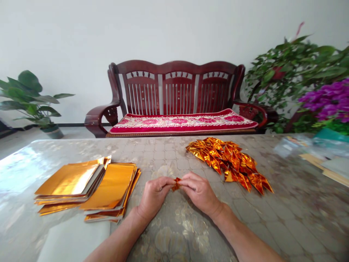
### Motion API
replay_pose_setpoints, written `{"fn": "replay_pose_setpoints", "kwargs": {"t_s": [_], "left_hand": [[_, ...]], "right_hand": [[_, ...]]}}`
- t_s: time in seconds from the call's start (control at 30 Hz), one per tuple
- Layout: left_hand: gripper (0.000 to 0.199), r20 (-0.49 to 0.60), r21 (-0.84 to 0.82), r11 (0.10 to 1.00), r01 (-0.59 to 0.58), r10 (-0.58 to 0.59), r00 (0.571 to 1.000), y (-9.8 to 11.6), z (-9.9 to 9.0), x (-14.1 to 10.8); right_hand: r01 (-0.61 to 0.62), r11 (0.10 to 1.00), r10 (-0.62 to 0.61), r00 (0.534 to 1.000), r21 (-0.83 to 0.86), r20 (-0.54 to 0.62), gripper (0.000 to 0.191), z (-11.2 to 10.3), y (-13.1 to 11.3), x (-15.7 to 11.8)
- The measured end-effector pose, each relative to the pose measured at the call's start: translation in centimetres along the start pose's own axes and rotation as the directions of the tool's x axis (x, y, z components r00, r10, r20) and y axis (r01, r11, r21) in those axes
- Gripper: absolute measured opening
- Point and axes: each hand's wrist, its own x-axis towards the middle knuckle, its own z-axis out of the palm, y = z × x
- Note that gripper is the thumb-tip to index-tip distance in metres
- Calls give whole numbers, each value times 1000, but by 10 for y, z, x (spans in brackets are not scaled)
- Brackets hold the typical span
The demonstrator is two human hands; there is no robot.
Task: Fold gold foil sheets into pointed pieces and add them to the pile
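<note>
Left grip and right grip are pinched shut on one small gold-foil fold, mid-counter. Finished folded heap lies at two o'clock; flat foil stacks remain at ten o'clock.

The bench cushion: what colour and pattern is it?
The cushion is red with pink flowers on a cream band; head view.

The left hand and the right hand are near together, pinching with fingertips from two sides.
</note>
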Motion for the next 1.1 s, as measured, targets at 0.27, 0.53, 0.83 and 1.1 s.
{"fn": "replay_pose_setpoints", "kwargs": {"t_s": [0.27,0.53,0.83,1.1], "left_hand": [[11,-24,-63,996,65,-66,998,6,1,0],[12,-20,-144,982,123,-127,992,4,4,-3],[13,-33,-101,995,21,-24,999,9,0,-2],[16,-73,-21,990,-143,141,987,17,-2,-2]], "right_hand": [[-38,997,40,999,71,-26,18,3,-3,0],[-64,991,68,997,119,-29,16,5,-7,-2],[-69,982,75,997,175,-31,16,3,-16,2],[-32,992,40,997,121,-69,18,3,-21,2]]}}
